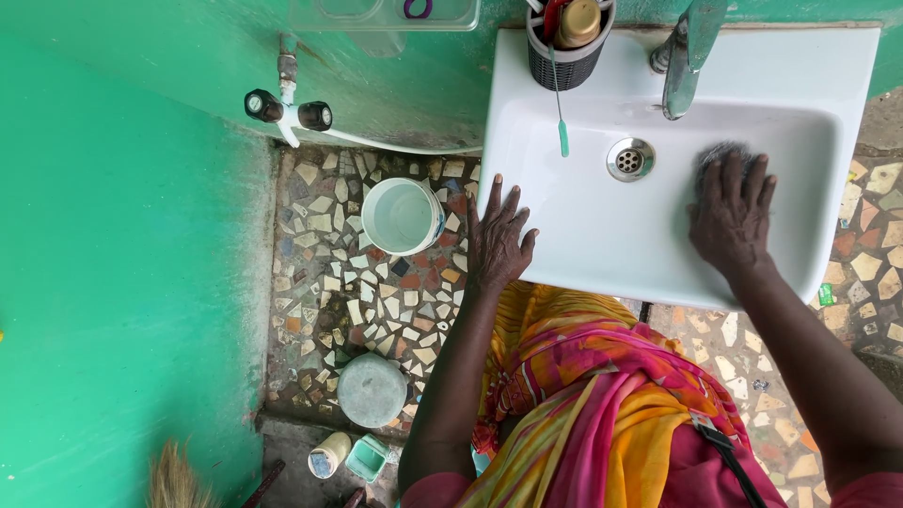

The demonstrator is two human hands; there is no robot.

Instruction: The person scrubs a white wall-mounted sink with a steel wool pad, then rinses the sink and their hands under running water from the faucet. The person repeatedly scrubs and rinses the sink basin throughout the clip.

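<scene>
A white wall-mounted sink (583, 235) fills the upper right. My right hand (732, 214) presses a dark grey scrub pad (722, 155) against the basin's inner right side, fingers curled over it. Flat on the sink's left rim rests my left hand (497, 240), fingers spread, holding nothing. The round metal drain (629, 159) lies left of the pad, under the chrome tap (682, 56).
A black holder (567, 42) with brushes and a bottle stands on the sink's back ledge; a green-tipped toothbrush (562, 113) hangs into the basin. On the mosaic floor: a white mug of water (402, 216), a grey round lid (372, 388), small containers (346, 456). A wall tap (287, 108) juts from the green wall.
</scene>
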